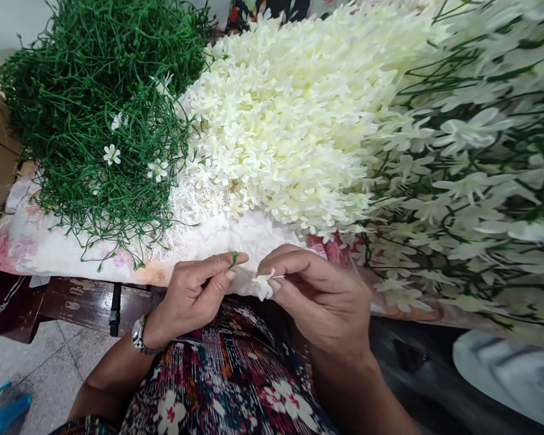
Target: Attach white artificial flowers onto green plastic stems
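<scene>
My left hand [197, 290] is closed in a pinch on a small green stem piece [234, 260], held between thumb and forefinger. My right hand [320, 290] pinches a small white plastic flower [263, 284] at its fingertips. The two hands nearly meet above my lap, just in front of a floral cloth [49, 248]. Behind them lies a big heap of loose cream flowers [290, 115]. A tangled heap of green stems [95, 103] sits to the left, with a few white flowers stuck on it.
Finished sprays of white flowers on green stems [471, 169] fill the right side. A dark wooden edge [81, 302] runs under the cloth. A wristwatch [139, 338] is on my left wrist. Grey tiled floor [45, 362] and something blue [2, 411] lie at lower left.
</scene>
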